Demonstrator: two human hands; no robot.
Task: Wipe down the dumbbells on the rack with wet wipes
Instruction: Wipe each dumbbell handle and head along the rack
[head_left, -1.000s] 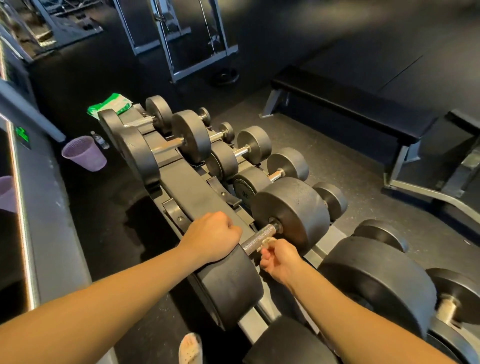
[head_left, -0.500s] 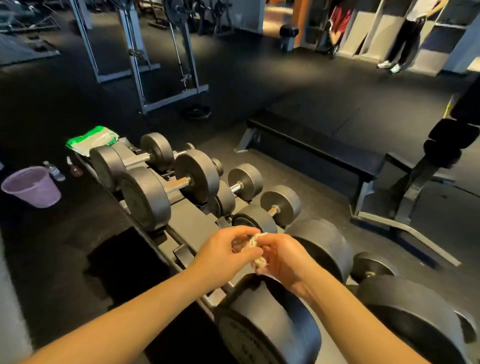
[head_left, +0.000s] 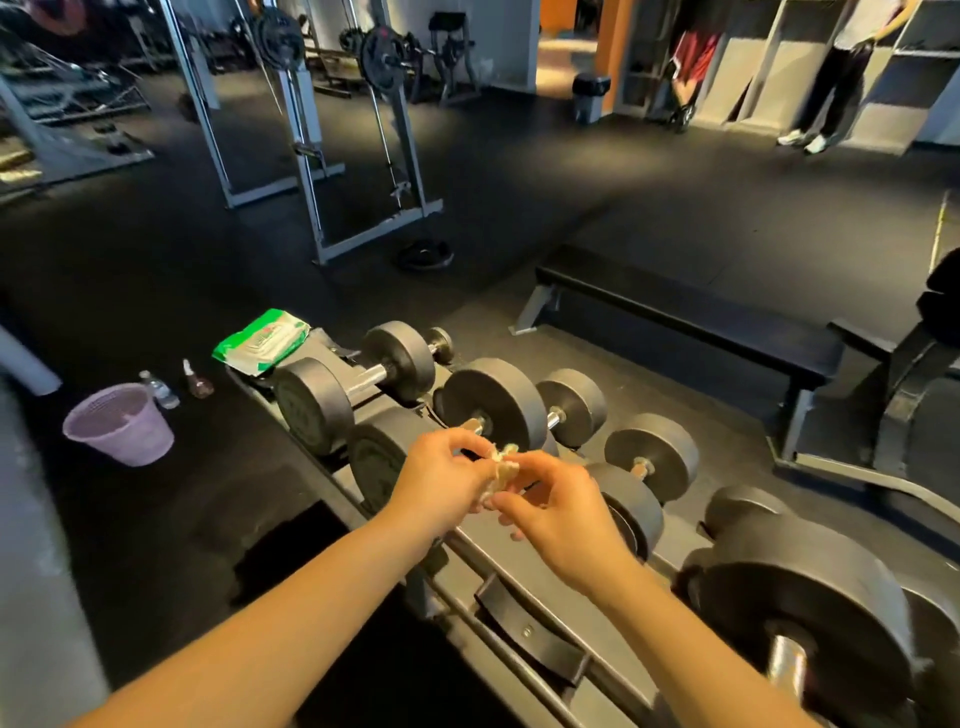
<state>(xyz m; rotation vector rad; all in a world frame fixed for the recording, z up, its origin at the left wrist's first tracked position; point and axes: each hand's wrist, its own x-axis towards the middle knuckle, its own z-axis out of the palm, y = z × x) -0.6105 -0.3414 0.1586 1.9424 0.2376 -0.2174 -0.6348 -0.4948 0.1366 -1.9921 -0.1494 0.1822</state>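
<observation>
A small crumpled, soiled wet wipe (head_left: 500, 470) is held between both hands above the dumbbell rack (head_left: 524, 613). My left hand (head_left: 439, 480) pinches its left side and my right hand (head_left: 558, 512) pinches its lower right end. Several black dumbbells lie on the rack: one at the far end (head_left: 353, 387), a larger one behind my hands (head_left: 493, 402), and a big one at the lower right (head_left: 800, 618). A green and white wipes pack (head_left: 262, 343) lies on the rack's far end.
A purple waste basket (head_left: 122, 423) stands on the black floor left of the rack, with two small bottles (head_left: 179, 387) beside it. A flat bench (head_left: 691, 322) sits right of the rack. A grey machine frame (head_left: 332, 156) stands behind. People stand far right.
Both hands have left the big dumbbell's handle and come together in the air, pulling at the wipe. The view has lifted and shifted along the rack toward the far end.
</observation>
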